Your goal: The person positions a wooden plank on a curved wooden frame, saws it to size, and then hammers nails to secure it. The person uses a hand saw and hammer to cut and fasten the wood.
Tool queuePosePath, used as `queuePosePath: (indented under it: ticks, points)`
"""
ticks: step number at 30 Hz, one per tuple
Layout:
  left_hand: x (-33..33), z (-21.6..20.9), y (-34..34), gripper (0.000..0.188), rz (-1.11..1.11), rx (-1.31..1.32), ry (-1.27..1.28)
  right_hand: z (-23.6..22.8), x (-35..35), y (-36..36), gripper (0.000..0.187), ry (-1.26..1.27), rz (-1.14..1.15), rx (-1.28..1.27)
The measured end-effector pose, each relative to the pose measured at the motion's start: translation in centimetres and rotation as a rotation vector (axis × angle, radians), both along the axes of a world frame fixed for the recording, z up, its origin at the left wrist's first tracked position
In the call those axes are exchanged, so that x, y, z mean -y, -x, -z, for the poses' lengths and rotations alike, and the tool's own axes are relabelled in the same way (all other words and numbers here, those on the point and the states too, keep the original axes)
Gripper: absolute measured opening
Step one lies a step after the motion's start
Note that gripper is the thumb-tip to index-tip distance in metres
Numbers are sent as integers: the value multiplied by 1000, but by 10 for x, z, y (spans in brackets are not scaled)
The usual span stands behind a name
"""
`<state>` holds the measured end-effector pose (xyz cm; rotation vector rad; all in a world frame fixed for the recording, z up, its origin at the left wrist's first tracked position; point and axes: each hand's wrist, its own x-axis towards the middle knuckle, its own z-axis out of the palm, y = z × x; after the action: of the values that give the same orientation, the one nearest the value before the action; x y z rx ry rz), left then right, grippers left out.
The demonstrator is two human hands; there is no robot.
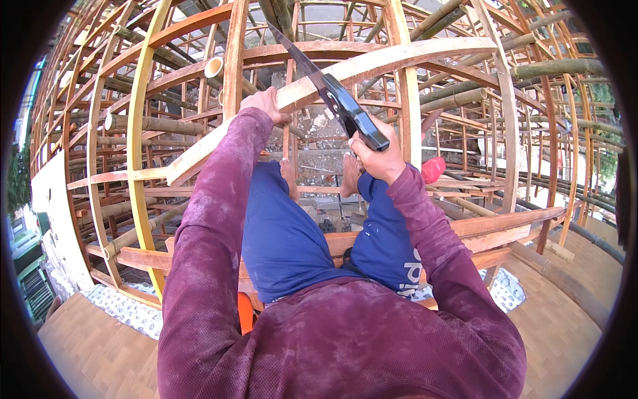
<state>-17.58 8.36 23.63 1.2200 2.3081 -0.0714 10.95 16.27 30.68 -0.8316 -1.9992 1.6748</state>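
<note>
My right hand (384, 151) is closed round the black handle of a handsaw (354, 114). Its dark blade slants up and away to the left, crossing a long pale wooden plank (405, 58) in front of me. Whether the teeth are in the wood I cannot tell. To the left of the blade, my left hand (264, 108) is wrapped over the plank, with the thumb on the near side. The plank runs from lower left to upper right, across upright timbers (235, 60) of the frame.
Wooden battens and bamboo poles (458, 100) form a lattice all round, with rubble ground (320, 126) far below. My bare feet rest on a thin batten. Beams (475, 229) run beneath my legs. A red object (433, 169) is at right, an orange one (246, 312) beside my left hip.
</note>
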Motion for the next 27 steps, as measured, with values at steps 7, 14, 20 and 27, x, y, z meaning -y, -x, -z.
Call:
queuePosePath:
  ticks: [7, 14, 20, 27]
  points:
    - [16, -1, 6, 77, -30, 36, 18, -64, 67, -99, 8, 26, 42, 127]
    - [22, -9, 2, 75, -25, 40, -10, -72, 63, -120, 48, -24, -12, 207]
    - [15, -7, 0, 81, -16, 64, -16, -4, 3, 5, 22, 76, -48, 73]
    - [25, -6, 4, 76, -27, 75, -26, -107, 96, -180, 63, 6, -46, 346]
